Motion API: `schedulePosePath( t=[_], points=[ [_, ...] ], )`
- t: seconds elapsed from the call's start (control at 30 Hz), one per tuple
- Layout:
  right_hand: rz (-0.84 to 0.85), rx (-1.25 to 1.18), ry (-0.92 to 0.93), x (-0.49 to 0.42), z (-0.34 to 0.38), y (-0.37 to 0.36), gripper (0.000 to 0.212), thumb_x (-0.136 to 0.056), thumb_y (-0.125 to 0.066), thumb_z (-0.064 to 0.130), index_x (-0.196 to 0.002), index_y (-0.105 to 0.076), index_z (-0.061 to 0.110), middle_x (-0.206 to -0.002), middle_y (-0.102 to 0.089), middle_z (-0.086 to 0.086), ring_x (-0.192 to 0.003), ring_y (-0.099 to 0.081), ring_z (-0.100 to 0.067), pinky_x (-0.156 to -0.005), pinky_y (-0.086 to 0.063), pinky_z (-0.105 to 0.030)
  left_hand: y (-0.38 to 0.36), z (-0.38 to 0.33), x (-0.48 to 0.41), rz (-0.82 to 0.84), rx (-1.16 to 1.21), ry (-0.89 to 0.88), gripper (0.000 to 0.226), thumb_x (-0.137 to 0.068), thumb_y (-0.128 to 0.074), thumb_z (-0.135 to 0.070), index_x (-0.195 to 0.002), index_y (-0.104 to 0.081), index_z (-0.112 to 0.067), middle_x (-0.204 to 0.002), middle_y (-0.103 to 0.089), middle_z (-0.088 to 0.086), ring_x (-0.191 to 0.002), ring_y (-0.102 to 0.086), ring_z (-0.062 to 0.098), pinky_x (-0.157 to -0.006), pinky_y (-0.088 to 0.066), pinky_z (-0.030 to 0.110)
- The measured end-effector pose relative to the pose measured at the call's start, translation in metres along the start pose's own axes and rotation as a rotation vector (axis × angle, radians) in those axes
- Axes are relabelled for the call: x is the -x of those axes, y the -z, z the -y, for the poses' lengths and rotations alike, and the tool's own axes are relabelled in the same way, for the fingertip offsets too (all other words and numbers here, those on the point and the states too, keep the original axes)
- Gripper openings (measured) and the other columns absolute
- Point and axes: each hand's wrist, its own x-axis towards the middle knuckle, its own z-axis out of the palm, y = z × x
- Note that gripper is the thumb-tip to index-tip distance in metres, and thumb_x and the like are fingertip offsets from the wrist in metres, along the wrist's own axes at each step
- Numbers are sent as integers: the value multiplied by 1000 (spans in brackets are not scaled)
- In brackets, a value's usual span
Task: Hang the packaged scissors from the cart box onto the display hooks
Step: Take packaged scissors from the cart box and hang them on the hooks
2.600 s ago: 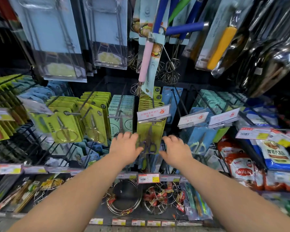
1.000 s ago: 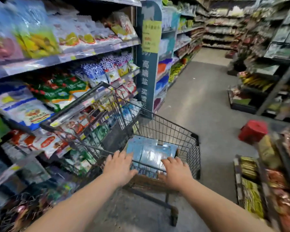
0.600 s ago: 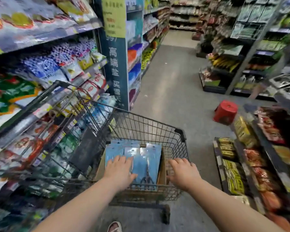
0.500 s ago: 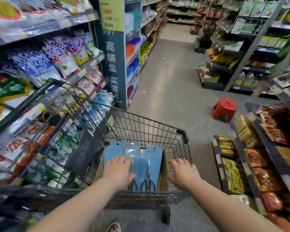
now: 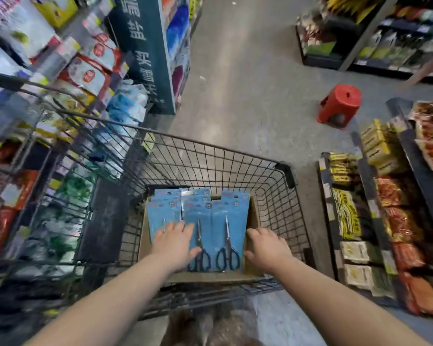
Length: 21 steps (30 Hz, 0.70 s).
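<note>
Head view: I'm reaching both hands into a black wire shopping cart. Blue-carded packs of dark-handled scissors are lying stacked flat in a brown cardboard box at the near end of the cart. My left hand is resting spread and flat on the left packs. My right hand, fingers loosely extended, is hovering at the box's right wall, holding nothing. A red plastic stool is standing far right on the floor.
</note>
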Motion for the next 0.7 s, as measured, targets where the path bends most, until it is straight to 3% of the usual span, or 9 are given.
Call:
schedulePosePath(
  t=[0.4,0.7],
  points=[
    [241,-240,-79,-102,-10,-39,63,-86,-58,33,-141,-31,19,-140,-40,-8,-126,-44,-28,-105,-39,-44,-59,17,-55,177,85,163,67,-88,-46,-54,-142,-27,-21,-142,-39,3,-132,-36,25,-103,-33,39],
    [197,-586,-211,-153,-11,-87,62,-81,-64,24,-136,-36,18,-136,-42,-10,-118,-51,-31,-97,-47,-44,-101,18,-105,310,303,278,69,-90,-51,-44,-146,-22,-15,-148,-31,9,-134,-33,29,-107,-34,44]
  ],
)
